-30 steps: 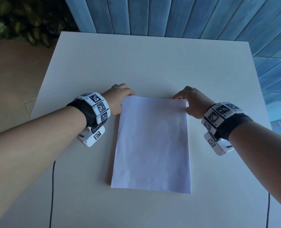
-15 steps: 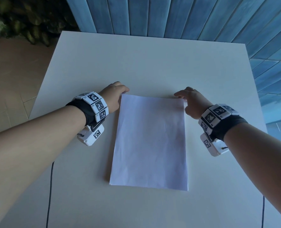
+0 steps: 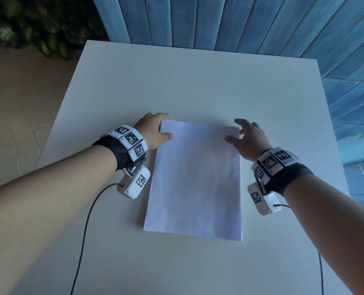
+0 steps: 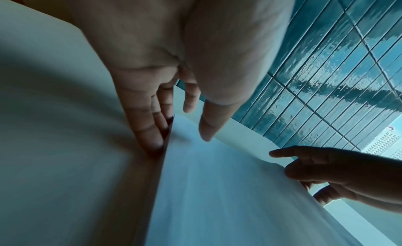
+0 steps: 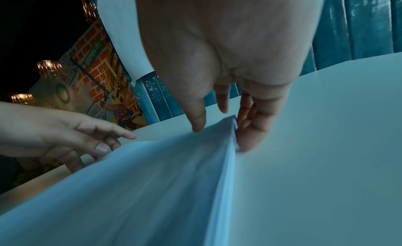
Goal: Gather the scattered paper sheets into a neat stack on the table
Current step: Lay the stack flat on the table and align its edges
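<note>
A neat stack of white paper sheets (image 3: 195, 179) lies in the middle of the white table (image 3: 198, 81), long side running away from me. My left hand (image 3: 155, 132) is at its far left corner, thumb lying on top, straight fingers (image 4: 150, 137) against the left edge. My right hand (image 3: 244, 135) is at the far right corner, thumb on the top sheet and fingers (image 5: 250, 139) straight against the right edge. The left wrist view shows the paper (image 4: 228, 189) flat between both hands. The right wrist view shows the stack's right edge (image 5: 224, 181).
A blue tiled wall (image 3: 219, 22) runs behind the table and down its right side. A leafy plant (image 3: 27, 24) and tan floor (image 3: 17, 103) lie to the left. Thin black cables (image 3: 85, 231) hang from both wrist cameras over the table's near part.
Both hands were curled beside the far corners; now the fingers have straightened and each thumb lies on top of the stack. The stack has stayed in place.
</note>
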